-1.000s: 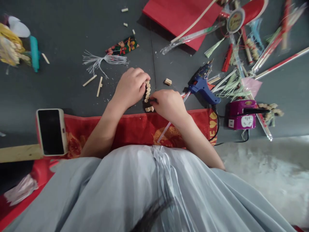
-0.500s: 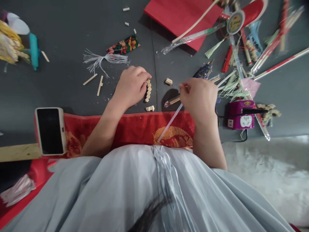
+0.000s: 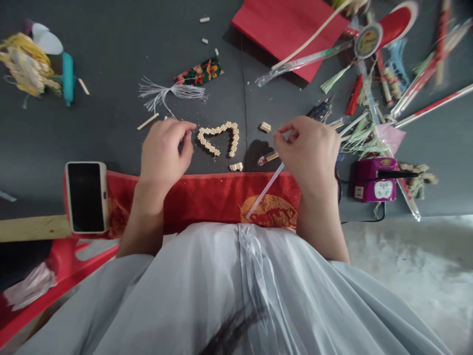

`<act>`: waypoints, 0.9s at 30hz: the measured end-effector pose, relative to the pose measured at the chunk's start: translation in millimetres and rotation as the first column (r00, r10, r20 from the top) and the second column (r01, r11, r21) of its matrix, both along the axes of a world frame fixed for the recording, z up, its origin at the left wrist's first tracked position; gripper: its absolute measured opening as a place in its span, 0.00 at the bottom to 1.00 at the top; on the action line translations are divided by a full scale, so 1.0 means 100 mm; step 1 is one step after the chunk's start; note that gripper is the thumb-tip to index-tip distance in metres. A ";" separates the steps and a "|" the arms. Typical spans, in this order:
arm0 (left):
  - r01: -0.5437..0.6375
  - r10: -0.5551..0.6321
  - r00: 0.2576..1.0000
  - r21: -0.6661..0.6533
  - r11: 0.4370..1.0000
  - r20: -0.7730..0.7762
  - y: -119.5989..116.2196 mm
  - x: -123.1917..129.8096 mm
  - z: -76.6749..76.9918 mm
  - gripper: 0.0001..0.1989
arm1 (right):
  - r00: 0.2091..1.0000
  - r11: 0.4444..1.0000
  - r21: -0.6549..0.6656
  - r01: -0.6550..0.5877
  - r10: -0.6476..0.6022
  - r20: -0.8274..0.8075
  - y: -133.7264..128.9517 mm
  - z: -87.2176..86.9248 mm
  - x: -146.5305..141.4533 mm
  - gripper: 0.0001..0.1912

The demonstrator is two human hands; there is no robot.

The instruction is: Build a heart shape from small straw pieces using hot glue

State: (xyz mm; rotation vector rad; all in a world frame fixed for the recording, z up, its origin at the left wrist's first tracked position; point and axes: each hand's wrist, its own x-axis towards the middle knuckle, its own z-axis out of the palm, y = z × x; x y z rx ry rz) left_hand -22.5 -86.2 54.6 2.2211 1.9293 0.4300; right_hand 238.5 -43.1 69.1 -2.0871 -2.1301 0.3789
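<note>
Head view. Surface: dark grey tabletop (image 3: 111,138) with a seam running across it; pale, blotchy floor beyond its near edge at lower right.

Centre: one angular, roughly heart-shaped outline of small, pale, knobbly pieces (image 3: 221,129), lying flat between the two hands, its two ends apart on the near side. Just below it, one short, pale, ridged piece (image 3: 235,167); to its right, a second short, pale, bundled piece (image 3: 265,127).

Left hand (image 3: 168,148): beside the outline, thumb and forefinger spread, nothing seen between them. Right hand (image 3: 306,148): fingertips drawn narrowly together near the second piece; whether they grip anything cannot be told. It covers most of a dark blue glue gun (image 3: 320,109), nozzle showing beyond. A translucent whitish stick (image 3: 265,191) slants from below this hand across a red cloth with orange patterning (image 3: 207,197).

Left side: one white-edged phone with a black screen (image 3: 85,197); one grey-white thread tassel (image 3: 170,92), touching a dark green floral strip (image 3: 199,72).

Right side: one flat red sheet (image 3: 284,34); one spool of red ribbon (image 3: 395,25); one purple box-shaped power socket (image 3: 375,180), black plug inserted.
</note>
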 end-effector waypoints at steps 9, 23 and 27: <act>0.151 -0.165 0.984 -0.176 0.973 -0.066 -0.28 0.24 -0.21 0.22 | 0.927 0.928 -0.050 -0.370 0.365 -0.083 -0.13 -0.13 -0.40 0.19; 0.172 -0.220 0.954 -0.229 0.958 -0.205 -0.26 0.27 -0.22 0.21 | 0.873 0.900 -0.029 -0.436 0.414 -0.258 -0.16 -0.41 -0.36 0.14; 0.172 -0.227 0.945 -0.235 0.957 -0.236 -0.27 0.26 -0.21 0.21 | 0.864 0.897 -0.013 -0.441 0.421 -0.277 -0.16 -0.43 -0.35 0.14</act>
